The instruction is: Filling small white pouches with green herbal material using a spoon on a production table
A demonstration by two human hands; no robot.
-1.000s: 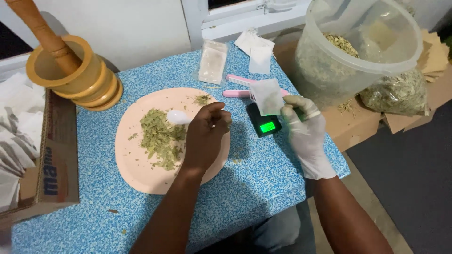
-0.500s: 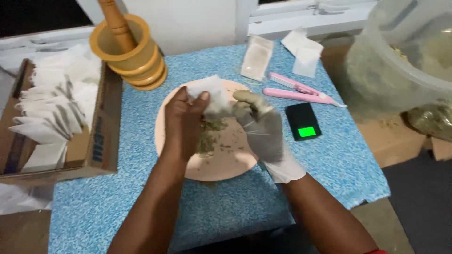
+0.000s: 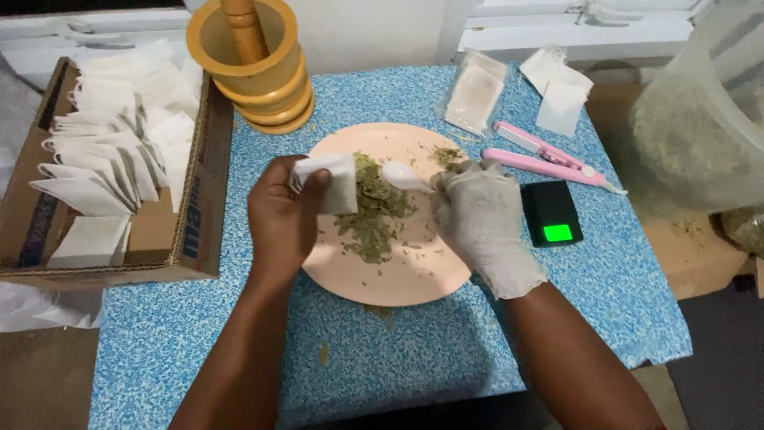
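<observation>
White thin paper sachet (image 3: 330, 181) is pinched in the bare left hand (image 3: 282, 215) fingers, while the gloved right hand (image 3: 481, 223) fingers close on a white plastic spoon (image 3: 406, 177), now lowered over dry green leaf pieces (image 3: 374, 211) on the round peach plate (image 3: 414, 275).

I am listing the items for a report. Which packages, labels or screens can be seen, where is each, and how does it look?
Cardboard box: left of the plate, brown, blue print on its side, holding white paper bags.
Clear packet: behind the plate, flat, rectangular, pale contents.
Scale screen: right of the plate, small green lit rectangle on a black body.
</observation>
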